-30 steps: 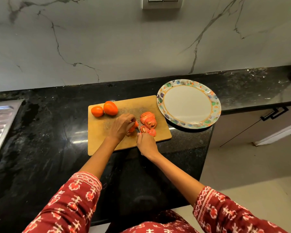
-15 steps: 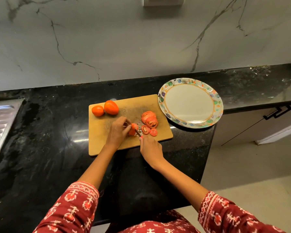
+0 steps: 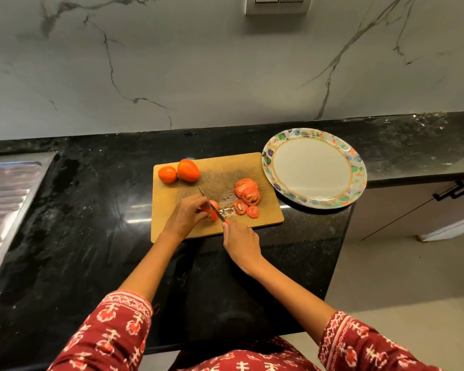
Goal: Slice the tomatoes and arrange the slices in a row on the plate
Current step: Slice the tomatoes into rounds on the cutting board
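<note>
A wooden cutting board [image 3: 212,231] lies on the black counter. My left hand [image 3: 186,216] pinches the remaining piece of a tomato [image 3: 213,207] near the board's front. My right hand [image 3: 240,239] grips a knife [image 3: 210,204] whose blade runs through that piece. Several tomato slices [image 3: 247,198] lie in a loose pile on the board's right side. Two whole tomatoes [image 3: 180,171] sit at the board's back left. A round plate [image 3: 356,170] with a patterned rim stands right of the board, with nothing on it.
A steel sink drainboard [image 3: 8,199] lies at the far left. The counter ends just right of the plate; a cabinet with a black handle [image 3: 456,190] and the floor lie beyond. A marble wall rises behind.
The knife blade has come forward into the held tomato piece, and its tip now shows beyond my left hand. The piece is smaller. The camera has shifted slightly.
</note>
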